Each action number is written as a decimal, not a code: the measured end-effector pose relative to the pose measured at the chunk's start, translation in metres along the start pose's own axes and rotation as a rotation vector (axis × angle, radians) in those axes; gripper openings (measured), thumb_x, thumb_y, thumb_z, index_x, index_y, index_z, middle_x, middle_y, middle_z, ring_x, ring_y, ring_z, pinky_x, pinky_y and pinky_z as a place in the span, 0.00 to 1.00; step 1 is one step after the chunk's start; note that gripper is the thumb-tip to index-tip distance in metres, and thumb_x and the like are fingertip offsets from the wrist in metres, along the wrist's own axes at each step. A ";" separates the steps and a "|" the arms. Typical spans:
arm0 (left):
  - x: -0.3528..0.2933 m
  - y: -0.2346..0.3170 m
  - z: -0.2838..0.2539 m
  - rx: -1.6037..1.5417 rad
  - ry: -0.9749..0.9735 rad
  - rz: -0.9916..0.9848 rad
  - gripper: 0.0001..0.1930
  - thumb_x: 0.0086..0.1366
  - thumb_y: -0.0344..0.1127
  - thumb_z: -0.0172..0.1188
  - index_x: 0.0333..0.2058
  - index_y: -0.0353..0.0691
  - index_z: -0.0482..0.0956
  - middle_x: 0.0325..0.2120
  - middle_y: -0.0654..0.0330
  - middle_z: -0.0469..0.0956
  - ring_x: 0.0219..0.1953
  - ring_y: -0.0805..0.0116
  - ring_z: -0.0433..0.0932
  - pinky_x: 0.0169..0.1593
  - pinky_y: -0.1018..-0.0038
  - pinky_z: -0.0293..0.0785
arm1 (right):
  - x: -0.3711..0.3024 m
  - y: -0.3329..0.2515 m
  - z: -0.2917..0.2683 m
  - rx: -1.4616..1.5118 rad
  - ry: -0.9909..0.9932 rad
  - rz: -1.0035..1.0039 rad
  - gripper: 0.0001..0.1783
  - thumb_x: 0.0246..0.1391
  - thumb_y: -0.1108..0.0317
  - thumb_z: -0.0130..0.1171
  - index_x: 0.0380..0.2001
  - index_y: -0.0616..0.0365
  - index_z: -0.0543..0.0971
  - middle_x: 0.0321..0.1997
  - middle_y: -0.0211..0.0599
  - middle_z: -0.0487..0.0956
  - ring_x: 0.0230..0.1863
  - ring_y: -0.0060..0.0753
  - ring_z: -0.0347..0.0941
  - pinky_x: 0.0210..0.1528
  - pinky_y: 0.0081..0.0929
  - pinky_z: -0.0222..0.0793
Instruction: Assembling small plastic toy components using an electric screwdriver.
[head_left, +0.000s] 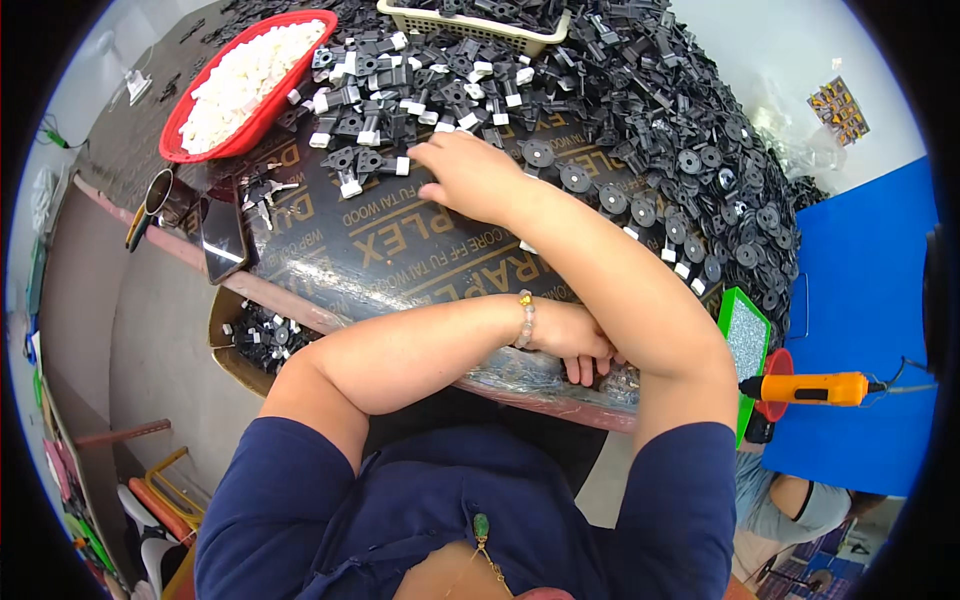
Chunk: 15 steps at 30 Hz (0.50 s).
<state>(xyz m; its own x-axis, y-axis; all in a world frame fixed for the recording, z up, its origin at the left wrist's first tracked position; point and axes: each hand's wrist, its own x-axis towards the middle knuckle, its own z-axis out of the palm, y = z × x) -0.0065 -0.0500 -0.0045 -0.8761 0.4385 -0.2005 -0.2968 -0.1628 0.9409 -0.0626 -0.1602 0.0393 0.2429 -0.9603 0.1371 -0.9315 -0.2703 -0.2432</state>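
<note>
My right hand (465,175) reaches out over the dark table, thumb and fingers apart. Its fingertips are beside a black plastic part with a white end piece (382,163). Nothing shows in its grasp. My left arm crosses in front of me, and my left hand (572,335) lies near the table's front edge under my right forearm. Its visible fingers are stretched and slightly spread, holding nothing that I can see; part of it is hidden. Beyond my right hand lie several black parts with white ends (370,95). A row of round black discs (612,198) runs along my right forearm.
A red basket of white pieces (248,85) stands far left, with a beige basket (500,32) at the back. Loose black parts heap up (650,90) at right. A phone (223,240) and keys (268,200) lie left. An orange electric screwdriver (812,389) hangs beside a green tray (745,340).
</note>
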 end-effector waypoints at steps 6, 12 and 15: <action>-0.007 0.002 -0.007 -0.172 0.175 0.072 0.13 0.72 0.36 0.53 0.44 0.31 0.79 0.36 0.52 0.81 0.32 0.67 0.84 0.28 0.77 0.80 | 0.034 -0.006 0.026 -0.096 0.013 -0.042 0.20 0.52 0.59 0.67 0.43 0.59 0.78 0.47 0.42 0.78 0.53 0.47 0.75 0.54 0.43 0.73; -0.004 0.013 -0.010 -0.224 0.355 0.199 0.15 0.72 0.39 0.52 0.49 0.35 0.77 0.43 0.56 0.80 0.36 0.69 0.81 0.32 0.75 0.80 | -0.038 -0.002 -0.058 0.104 0.261 0.237 0.16 0.45 0.62 0.66 0.36 0.59 0.79 0.33 0.48 0.82 0.35 0.52 0.80 0.40 0.41 0.76; -0.001 0.019 -0.014 -0.567 0.477 0.490 0.20 0.73 0.43 0.52 0.58 0.40 0.68 0.51 0.56 0.76 0.48 0.65 0.78 0.46 0.69 0.79 | -0.115 0.008 -0.095 0.120 0.436 0.433 0.15 0.48 0.67 0.67 0.39 0.60 0.79 0.30 0.40 0.82 0.30 0.34 0.77 0.35 0.30 0.75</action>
<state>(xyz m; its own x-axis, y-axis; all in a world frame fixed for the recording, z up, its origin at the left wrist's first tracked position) -0.0168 -0.0660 0.0095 -0.9816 -0.1898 -0.0219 0.1206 -0.7045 0.6994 -0.1239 -0.0455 0.1128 -0.3060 -0.8750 0.3752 -0.8776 0.1064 -0.4675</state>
